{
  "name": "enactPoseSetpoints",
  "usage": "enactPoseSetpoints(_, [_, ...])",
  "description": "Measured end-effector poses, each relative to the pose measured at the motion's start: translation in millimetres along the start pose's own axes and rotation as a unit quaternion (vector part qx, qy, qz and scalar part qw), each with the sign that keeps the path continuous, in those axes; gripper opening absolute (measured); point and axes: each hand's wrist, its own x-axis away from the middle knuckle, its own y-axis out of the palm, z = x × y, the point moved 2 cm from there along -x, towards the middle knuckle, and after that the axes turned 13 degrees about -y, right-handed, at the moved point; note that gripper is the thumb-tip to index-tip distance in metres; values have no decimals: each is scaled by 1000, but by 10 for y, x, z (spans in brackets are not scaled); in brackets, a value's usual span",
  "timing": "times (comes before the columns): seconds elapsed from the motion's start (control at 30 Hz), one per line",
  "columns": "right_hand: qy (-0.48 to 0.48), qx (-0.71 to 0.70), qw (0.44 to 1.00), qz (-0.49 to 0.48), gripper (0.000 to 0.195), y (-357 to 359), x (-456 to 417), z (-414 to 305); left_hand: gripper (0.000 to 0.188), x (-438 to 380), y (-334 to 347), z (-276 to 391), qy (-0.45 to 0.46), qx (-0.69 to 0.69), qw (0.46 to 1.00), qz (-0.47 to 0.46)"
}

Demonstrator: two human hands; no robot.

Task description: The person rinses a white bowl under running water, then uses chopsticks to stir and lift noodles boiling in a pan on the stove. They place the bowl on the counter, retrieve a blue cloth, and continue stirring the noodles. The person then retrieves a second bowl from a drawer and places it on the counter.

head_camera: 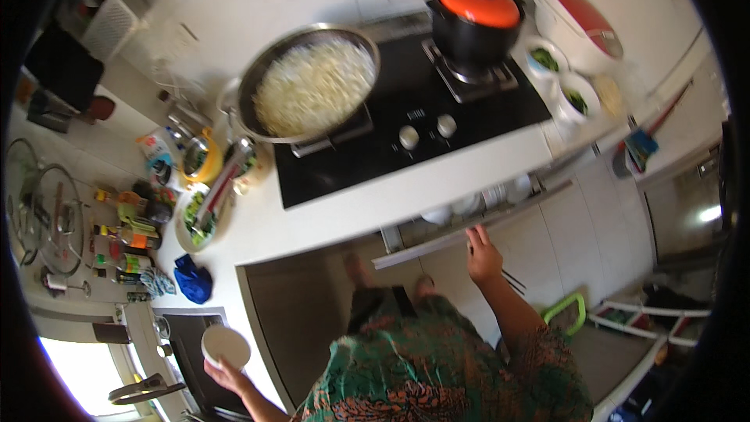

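My left hand [227, 376] holds a white bowl [225, 347] by its rim, above the edge of the dark sink [193, 357]. At the pulled-out drawer [463, 240] below the counter, fingers of my right hand [485, 259] reach to the front edge. A pair of dark chopsticks [514, 282] sticks out behind that hand, apparently held in the palm. White dishes [467, 204] stand inside the drawer, partly hidden by the counter. On the left burner, a wide metal pan [249, 102] holds pale, noodle-like food [319, 88] in liquid.
A black pot with an orange lid [480, 6] sits on the right burner. Beside it are two bowls of greens [545, 58] and a rice cooker [577, 26]. Tongs [222, 184] lie across a plate of chopped greens [196, 217]. A blue cloth [192, 280] lies near the sink.
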Motion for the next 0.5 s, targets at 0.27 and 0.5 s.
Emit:
enactPoseSetpoints(0.27, [38, 13, 999, -27, 33, -205, 613, -60, 56, 1678, 1972, 1264, 174, -10, 834, -524])
enactPoseSetpoints(0.5, [100, 8, 994, -33, 24, -274, 958, -137, 59, 2930, 2990, 1392, 511, -204, 598, -583])
